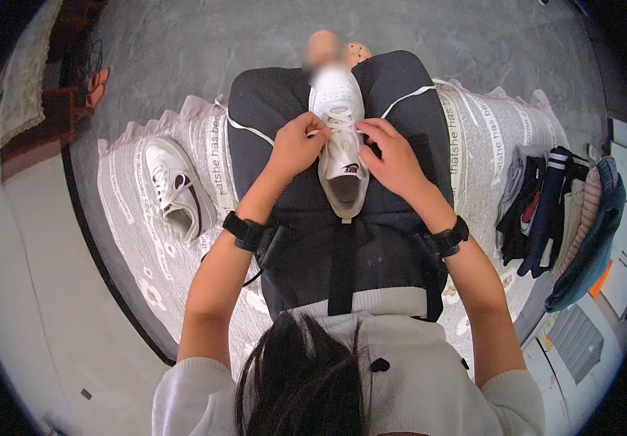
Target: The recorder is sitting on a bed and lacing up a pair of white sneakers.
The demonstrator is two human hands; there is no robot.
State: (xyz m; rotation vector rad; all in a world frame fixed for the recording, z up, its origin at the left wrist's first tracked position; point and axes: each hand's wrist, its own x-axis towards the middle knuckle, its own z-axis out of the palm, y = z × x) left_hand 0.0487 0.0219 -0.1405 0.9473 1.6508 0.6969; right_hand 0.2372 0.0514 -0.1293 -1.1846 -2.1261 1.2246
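Observation:
A white low-top sneaker (343,163) lies on my lap, its toe pointing away and its heel opening nearest me. White shoelace (340,118) runs through its upper eyelets. Loose lace ends trail over my thighs to both sides. My left hand (299,147) is closed at the sneaker's left eyelet edge, thumb and forefinger pinching the lace. At the right eyelet edge, the bent fingers of my right hand (390,156) bear on the lace; the thumb sits lower against the shoe. The exact grip of the fingertips is too small to make out.
A matching sneaker with a dark side mark (179,190) stands to my left on a pale printed cloth (128,182). Folded clothes (546,203) are stacked at the right. Orange shoes (97,89) lie by brown wooden furniture at the far left. White drawers (622,251) stand far right.

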